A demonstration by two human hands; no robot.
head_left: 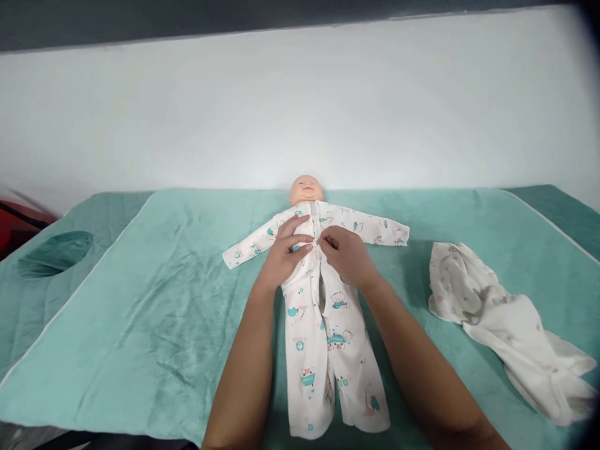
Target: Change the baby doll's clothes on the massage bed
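Observation:
A baby doll point(305, 188) lies face up on a teal blanket point(154, 300), dressed in a white romper point(323, 337) printed with teal animals. Both sleeves are spread out to the sides. My left hand point(285, 250) and my right hand point(345, 253) meet on the doll's chest. Their fingers are pinched on the two front edges of the romper at the middle seam. Below the hands the front of the romper gapes open down to the legs.
A crumpled white garment point(506, 319) lies on the blanket to the right. A dark teal oval patch point(56, 251) shows at the far left, with a red object point(14, 225) beyond it. A white wall rises behind the bed.

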